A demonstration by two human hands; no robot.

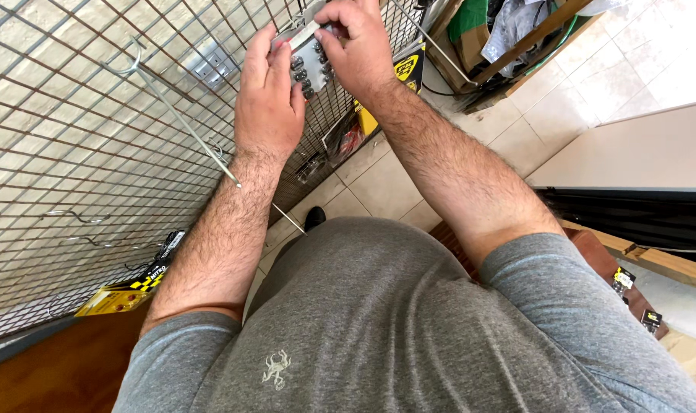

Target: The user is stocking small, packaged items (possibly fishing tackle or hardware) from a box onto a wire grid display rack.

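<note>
Both hands are up high, close together, at a wire grid wall (73, 115). Between them is a small clear pack of dark round metal parts (311, 65) — the parts sit in 2 short rows on a pale card.

The left hand (267, 95) has its fingers curled around the left edge of the pack, and the thumb presses on the front. The right hand (355, 50) pinches the top right corner of the pack with its fingertips. So both hands are closed on the same pack, and it is right up against the grid.

Just left of the left hand, a long thin metal hook (183, 126) sticks out from the grid and slants down past the left wrist. More bare hooks (76, 218) poke out lower down, well below the left arm. Below the right hand, other packs hang on the grid, 1 of them a yellow and black pack (405, 69). Another yellow pack (122, 294) lies low by the left elbow. A pale tiled floor (386, 183) is under the arms, and the person wears a grey shirt (378, 321).

What could go wrong? The pack is held only by its edges, so I think it could slip and drop to the floor. The long hook is very near the left wrist — a quick move could scratch the arm. A hard tug might also tear the card.
</note>
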